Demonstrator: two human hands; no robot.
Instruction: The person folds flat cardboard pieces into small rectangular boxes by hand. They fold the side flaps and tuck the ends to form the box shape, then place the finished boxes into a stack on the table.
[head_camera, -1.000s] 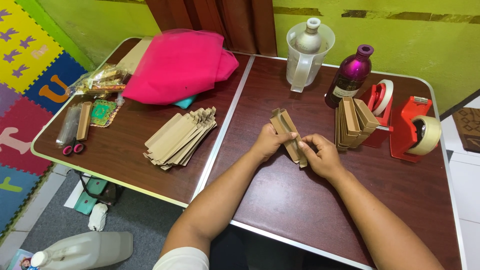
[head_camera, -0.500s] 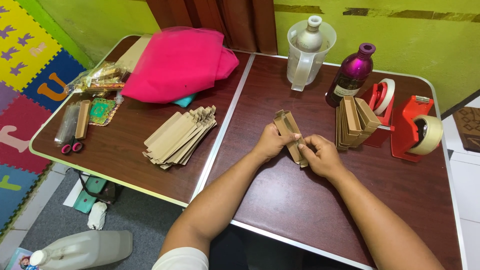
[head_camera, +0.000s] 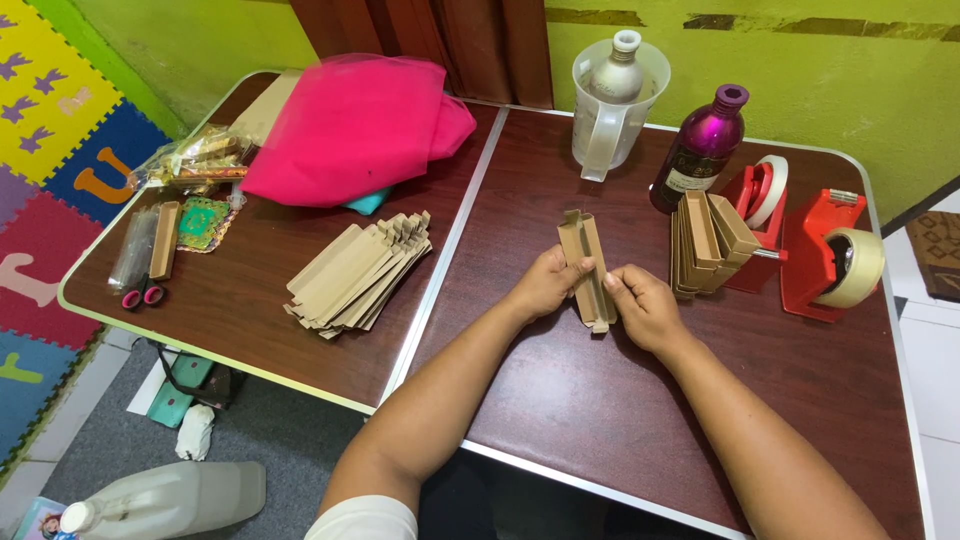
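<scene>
At the centre of the frame, slightly right of the table's middle seam, a narrow brown cardboard sleeve (head_camera: 588, 268) lies lengthwise, its upper end pointing toward the top of the frame and its lower end resting on the dark brown table (head_camera: 560, 400). The left hand (head_camera: 545, 283) grips the sleeve's left edge with fingers curled closed and the thumb pressed on its face. The right hand (head_camera: 645, 305) pinches the right edge near the lower end, fingers bent and closed against the cardboard. Just right of the right hand stands a stack of folded sleeves (head_camera: 705, 243), touching a red tape dispenser (head_camera: 760, 215); a second red tape dispenser (head_camera: 835, 262) sits at the right edge of the table. Above, a purple bottle (head_camera: 705, 148) and a clear jug (head_camera: 612, 105) stand near the far edge. Left of the seam lies a fanned pile of flat cardboard blanks (head_camera: 358, 272), well apart from the hands. A pink cloth (head_camera: 355, 130) occupies the upper left. Bare tabletop extends below the hands to the near edge.
</scene>
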